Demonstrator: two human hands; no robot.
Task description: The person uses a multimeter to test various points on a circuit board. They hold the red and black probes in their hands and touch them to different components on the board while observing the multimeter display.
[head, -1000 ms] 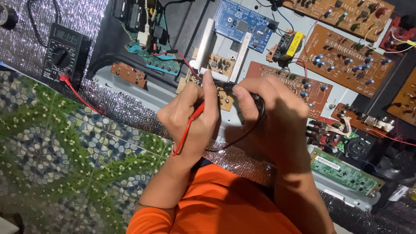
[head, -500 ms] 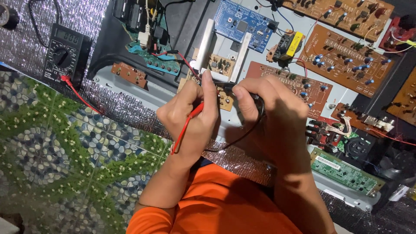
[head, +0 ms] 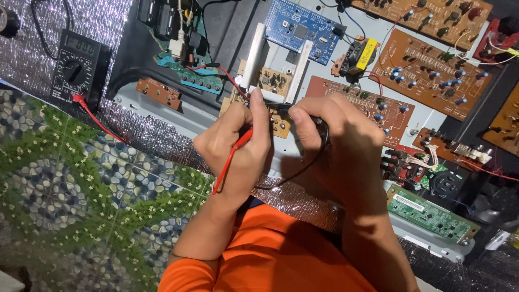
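Left hand (head: 238, 146) gripping one red probe (head: 241, 139), right hand (head: 338, 143) gripping one black probe (head: 319, 120), both on one small tan circuit board (head: 280, 125), one black multimeter (head: 77, 66), silver foil worktop (head: 151, 135)

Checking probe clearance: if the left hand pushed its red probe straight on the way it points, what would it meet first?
Probably the small tan circuit board right under the tip of the red probe in the left hand; the contact itself is hidden.

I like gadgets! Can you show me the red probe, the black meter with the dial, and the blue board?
red probe (head: 241, 139), head view, on its red handle in the left hand.
black meter (head: 76, 70), head view, on its round dial.
blue board (head: 303, 27), head view, on its middle.
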